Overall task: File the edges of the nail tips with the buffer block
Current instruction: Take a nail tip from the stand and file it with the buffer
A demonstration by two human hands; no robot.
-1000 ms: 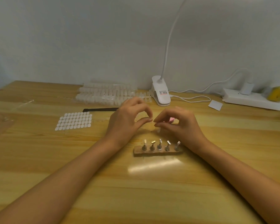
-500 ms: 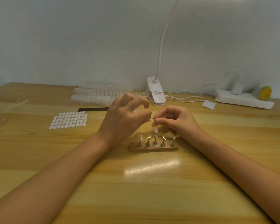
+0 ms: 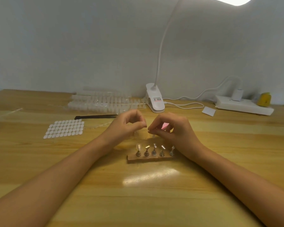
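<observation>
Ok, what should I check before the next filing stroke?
1. Buffer gripped in right hand: ok, pink block shows between the fingers.
2. Nail tip pinched in left hand: cannot tell, too small and clear.
3. Stand flat on table: ok.
4. Leftmost holder loaded: ok, clear tip on it.
5. Lamp lit: ok.

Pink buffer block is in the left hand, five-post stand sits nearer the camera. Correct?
No: the head view shows the pink buffer block in the right hand, not the left. The five-post stand does sit nearer the camera.
</observation>
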